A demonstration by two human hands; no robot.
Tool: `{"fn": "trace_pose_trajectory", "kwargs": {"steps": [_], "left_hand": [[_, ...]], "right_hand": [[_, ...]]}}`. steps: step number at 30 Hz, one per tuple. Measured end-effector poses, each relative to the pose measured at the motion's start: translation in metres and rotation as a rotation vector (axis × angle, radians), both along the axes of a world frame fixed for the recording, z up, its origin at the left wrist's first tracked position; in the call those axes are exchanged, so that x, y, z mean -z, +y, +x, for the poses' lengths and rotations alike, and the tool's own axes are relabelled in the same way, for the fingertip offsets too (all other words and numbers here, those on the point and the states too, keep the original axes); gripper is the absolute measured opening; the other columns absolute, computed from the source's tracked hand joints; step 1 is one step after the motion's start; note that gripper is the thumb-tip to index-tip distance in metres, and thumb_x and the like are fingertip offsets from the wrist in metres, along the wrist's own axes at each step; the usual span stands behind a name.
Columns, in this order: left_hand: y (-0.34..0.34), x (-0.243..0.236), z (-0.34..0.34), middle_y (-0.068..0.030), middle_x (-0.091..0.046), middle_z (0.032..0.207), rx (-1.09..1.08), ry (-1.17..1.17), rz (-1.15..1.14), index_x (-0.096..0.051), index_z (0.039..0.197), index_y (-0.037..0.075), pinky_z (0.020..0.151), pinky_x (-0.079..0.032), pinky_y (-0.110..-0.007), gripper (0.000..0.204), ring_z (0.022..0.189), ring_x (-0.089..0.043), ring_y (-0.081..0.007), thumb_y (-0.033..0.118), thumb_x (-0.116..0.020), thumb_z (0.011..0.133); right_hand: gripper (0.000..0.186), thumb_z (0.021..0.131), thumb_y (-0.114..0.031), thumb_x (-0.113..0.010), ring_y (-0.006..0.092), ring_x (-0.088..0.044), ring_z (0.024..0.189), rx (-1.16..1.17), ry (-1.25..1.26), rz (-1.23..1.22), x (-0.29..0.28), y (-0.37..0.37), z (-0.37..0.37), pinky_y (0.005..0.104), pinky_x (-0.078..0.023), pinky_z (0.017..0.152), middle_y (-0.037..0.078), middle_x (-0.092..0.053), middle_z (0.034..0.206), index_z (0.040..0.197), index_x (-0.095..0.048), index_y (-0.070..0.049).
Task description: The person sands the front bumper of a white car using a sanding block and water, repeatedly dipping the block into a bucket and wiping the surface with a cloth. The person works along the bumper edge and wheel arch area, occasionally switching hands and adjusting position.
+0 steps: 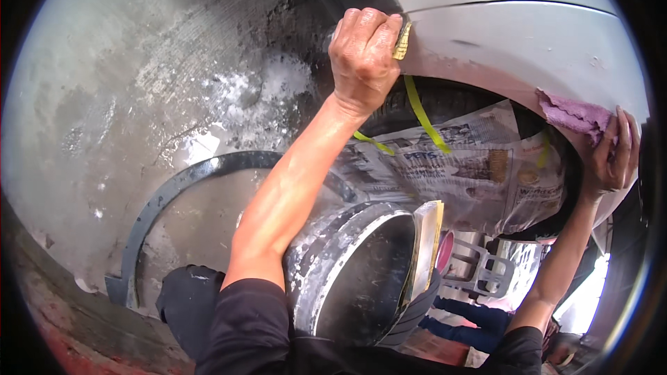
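Observation:
My left hand [367,59] is closed, knuckles up, at the front edge of a silver-grey car fender [486,42]. A yellow printed sheet [402,42], which looks like folded sandpaper, sticks out between the fingers and the panel. On the right, my right hand [615,156] grips the end of a purple cloth [575,114] that lies against the fender above the wheel arch. Printed newspaper [479,173] covers the wheel, with strips of yellow-green tape [425,114] on it. Part of the tire [396,107] shows behind the paper.
A paint-spattered bucket [306,281], dark inside, stands close before me, with folded sheets [427,236] at its rim. A curved black trim strip [149,208] lies on the wet, stained concrete floor [104,97]. Another person's blue-trousered legs [465,319] and a grey plastic frame [479,271] show beyond.

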State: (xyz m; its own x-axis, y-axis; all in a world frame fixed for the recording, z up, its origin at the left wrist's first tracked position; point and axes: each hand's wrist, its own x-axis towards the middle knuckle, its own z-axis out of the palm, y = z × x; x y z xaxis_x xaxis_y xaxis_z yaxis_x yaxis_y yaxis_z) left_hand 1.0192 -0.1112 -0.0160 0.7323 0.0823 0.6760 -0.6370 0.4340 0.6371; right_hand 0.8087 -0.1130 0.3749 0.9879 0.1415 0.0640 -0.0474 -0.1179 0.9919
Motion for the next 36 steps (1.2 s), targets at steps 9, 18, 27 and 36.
{"fn": "trace_pose_trajectory", "kwargs": {"steps": [9, 18, 27, 36], "left_hand": [[0.001, -0.017, 0.003, -0.0095, -0.065, 0.085, 0.012, -0.049, -0.040, -0.073, 0.096, 0.001, 0.067, -0.051, -0.039, 0.035, 0.077, -0.061, -0.0289, -0.008, -0.074, 0.062], [0.010, 0.005, 0.003, -0.0092, -0.064, 0.085, 0.015, 0.026, 0.102, -0.072, 0.093, 0.001, 0.067, -0.050, -0.040, 0.028, 0.079, -0.061, -0.0287, -0.005, -0.073, 0.066], [0.003, 0.005, 0.003, -0.0082, -0.067, 0.087, 0.007, -0.007, 0.044, -0.074, 0.097, 0.002, 0.068, -0.052, -0.038, 0.030, 0.080, -0.062, -0.0272, -0.005, -0.076, 0.069], [-0.001, 0.023, 0.000, -0.0102, -0.065, 0.085, 0.027, 0.020, 0.068, -0.072, 0.097, 0.000, 0.068, -0.051, -0.039, 0.030, 0.079, -0.062, -0.0294, -0.006, -0.074, 0.068]], "right_hand": [[0.016, 0.087, -0.005, -0.079, 0.0247, -0.073, 0.098, 0.006, 0.065, -0.043, 0.000, -0.001, 0.000, 0.0336, -0.057, 0.084, 0.008, -0.075, 0.108, 0.103, -0.077, -0.003], [0.022, 0.086, 0.000, -0.078, 0.0243, -0.073, 0.095, -0.020, -0.093, 0.105, 0.000, -0.004, 0.002, 0.0342, -0.057, 0.083, 0.010, -0.076, 0.105, 0.108, -0.078, -0.005], [0.021, 0.087, -0.001, -0.077, 0.0249, -0.072, 0.097, -0.042, -0.131, 0.151, 0.003, -0.006, 0.001, 0.0349, -0.057, 0.085, 0.010, -0.076, 0.106, 0.108, -0.078, -0.005], [0.021, 0.086, -0.003, -0.078, 0.0247, -0.073, 0.095, -0.056, -0.150, 0.127, 0.003, -0.007, 0.001, 0.0347, -0.057, 0.083, 0.010, -0.076, 0.105, 0.107, -0.078, -0.006]]}}
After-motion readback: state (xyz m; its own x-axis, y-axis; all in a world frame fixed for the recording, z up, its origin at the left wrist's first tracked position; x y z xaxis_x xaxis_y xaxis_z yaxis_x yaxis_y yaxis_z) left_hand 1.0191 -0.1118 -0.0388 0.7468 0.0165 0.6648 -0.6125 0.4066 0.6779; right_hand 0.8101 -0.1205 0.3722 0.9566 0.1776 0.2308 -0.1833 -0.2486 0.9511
